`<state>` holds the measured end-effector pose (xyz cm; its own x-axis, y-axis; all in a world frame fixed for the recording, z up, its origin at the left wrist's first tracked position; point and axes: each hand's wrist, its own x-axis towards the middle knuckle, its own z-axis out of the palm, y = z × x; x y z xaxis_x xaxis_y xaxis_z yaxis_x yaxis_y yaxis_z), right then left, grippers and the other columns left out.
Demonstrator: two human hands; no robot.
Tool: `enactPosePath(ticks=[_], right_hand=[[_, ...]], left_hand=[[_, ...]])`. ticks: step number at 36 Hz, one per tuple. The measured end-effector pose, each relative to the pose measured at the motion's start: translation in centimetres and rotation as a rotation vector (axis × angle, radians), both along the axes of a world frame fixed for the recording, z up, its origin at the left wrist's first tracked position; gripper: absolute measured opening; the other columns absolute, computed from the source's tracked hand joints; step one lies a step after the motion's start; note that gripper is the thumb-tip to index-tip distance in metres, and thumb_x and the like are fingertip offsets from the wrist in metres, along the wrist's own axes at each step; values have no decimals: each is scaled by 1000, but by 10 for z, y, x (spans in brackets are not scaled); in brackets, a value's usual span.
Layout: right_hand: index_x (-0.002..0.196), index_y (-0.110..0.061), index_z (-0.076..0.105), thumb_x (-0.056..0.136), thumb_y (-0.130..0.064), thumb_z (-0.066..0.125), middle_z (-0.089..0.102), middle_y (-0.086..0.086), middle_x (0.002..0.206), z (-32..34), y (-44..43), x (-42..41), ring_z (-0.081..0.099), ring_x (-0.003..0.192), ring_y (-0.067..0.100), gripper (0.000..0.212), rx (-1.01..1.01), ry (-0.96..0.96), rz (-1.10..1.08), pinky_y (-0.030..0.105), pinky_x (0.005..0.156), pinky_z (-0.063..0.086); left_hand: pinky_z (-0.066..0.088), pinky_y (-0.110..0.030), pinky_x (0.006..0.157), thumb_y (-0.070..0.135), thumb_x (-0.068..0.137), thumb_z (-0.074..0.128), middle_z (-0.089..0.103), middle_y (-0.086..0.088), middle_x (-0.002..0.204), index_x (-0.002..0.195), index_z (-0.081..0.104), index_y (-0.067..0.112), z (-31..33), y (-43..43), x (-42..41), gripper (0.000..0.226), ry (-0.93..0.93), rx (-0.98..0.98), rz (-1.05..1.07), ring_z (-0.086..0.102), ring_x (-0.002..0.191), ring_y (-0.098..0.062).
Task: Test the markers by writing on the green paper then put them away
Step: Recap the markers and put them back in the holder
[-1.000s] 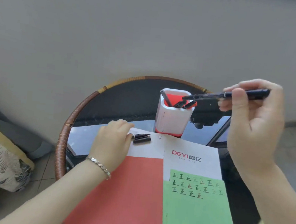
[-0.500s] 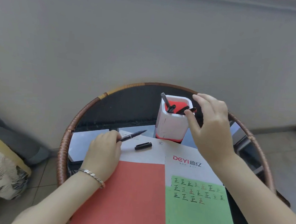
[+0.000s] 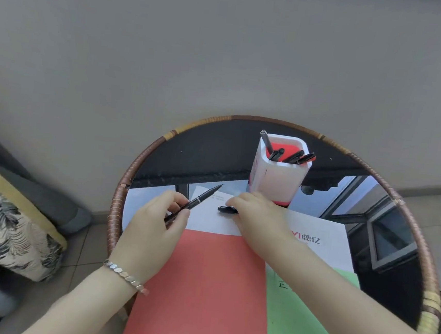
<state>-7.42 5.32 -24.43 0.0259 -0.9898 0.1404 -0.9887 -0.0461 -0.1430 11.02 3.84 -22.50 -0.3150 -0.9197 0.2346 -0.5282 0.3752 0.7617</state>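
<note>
Head view, items placed relative to the pen holder.

1. Marker: black, uncapped, in your left hand. Long axis diagonal; the tip points up and right toward the base of the pen holder, the rear end runs down and left into your palm. It lies over the white sheet, left of the holder and nearer you.

2. Left hand: fingers curled closed around the marker's lower barrel, thumb pressed on top. A silver bracelet circles the wrist.

3. Cap: short, black, long axis roughly level, lying on the white sheet just in front of the holder (its right end is hidden under your fingers).

4. Right hand: palm down, fingers bent over the cap's right end and touching it; whether it is pinched yet, you cannot tell.

5. Pen holder: white, square with rounded corners, red inside, upright at the far side of the round table. It holds several dark pens, leaning left and right against its rim.

6. Papers: red paper in front of the holder; green paper to its right, partly under your right forearm, one written mark showing.
</note>
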Motion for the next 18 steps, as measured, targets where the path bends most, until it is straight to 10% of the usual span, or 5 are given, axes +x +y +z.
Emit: enactPosePath(ticks=[18], right_hand=[[101,-30,62,85,-5,58,75,-2,81,40,91,-40,70,77,11,30,-348,-1415,-364,16,71,55]], left_hand=[[42,-19,53,16,82,62,61,5,67,73,61,31,-4,34,-45,18,230,323,-121,47,52,-5]])
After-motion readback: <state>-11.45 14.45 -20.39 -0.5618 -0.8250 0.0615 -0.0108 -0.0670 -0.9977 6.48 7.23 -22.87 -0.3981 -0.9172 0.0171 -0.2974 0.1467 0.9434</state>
